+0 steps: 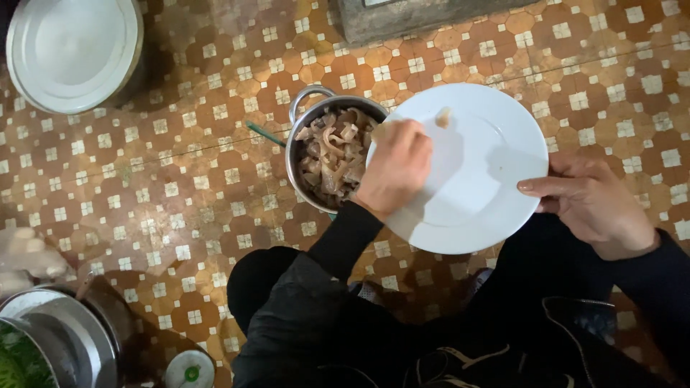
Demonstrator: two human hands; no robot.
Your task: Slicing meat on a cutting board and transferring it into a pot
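- The right hand [593,201] holds the white plate [467,194] at its right edge; the thumb lies on the rim and the other fingers go under the plate, so they are clamped on it.
- The plate is held above the tiled floor [180,179], in front of the person's knees, and it covers a little the right rim of the pot [305,154].
- The left hand [395,169] is above the left edge of the plate, just beside the pot. Its fingers are curled together; I cannot tell if they hold something.
- A small pale piece of food [443,117] lies on the plate near its top.
- The pot is of metal, stands on the floor and is full of pale brown strips [334,154].
- A green stick [264,134] lies on the floor, touching the pot on the left.
- A round white lid [72,50] is at the top left, well apart.
- At the bottom left there is a metal bowl [65,338] with green leaves [18,363] in it.
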